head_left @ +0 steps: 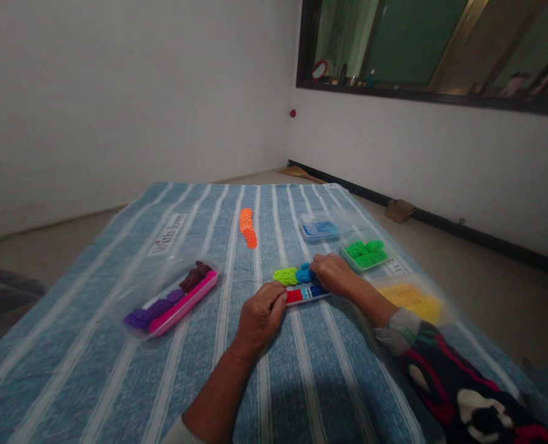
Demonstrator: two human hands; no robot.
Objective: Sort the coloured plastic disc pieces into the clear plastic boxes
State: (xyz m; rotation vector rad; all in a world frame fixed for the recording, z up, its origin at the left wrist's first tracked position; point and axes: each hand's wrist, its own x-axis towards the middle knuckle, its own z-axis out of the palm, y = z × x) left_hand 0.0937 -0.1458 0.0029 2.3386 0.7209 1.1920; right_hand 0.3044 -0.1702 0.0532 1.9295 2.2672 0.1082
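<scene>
A narrow tray (296, 296) with red, light blue and dark blue blocks lies across the cloth in front of me. Behind its blocks sit a lime-green textured lump (284, 275) and a blue textured lump (304, 274), which look like modelling clay. My left hand (261, 311) is closed at the tray's left end, thumb and fingers against its edge. At the right end, my right hand (333, 272) has its fingers bent down on the blue lump. The fingertips of the right hand are partly hidden, and that hand also covers the tray's right end.
On the left, a clear box (216, 266) holds purple, brown and pink lumps. An orange strip (247, 227) lies farther back. Toward the right edge stand a blue-filled box (319, 228), a box of green pieces (365, 253) and a yellow-filled box (410, 301), near my right forearm.
</scene>
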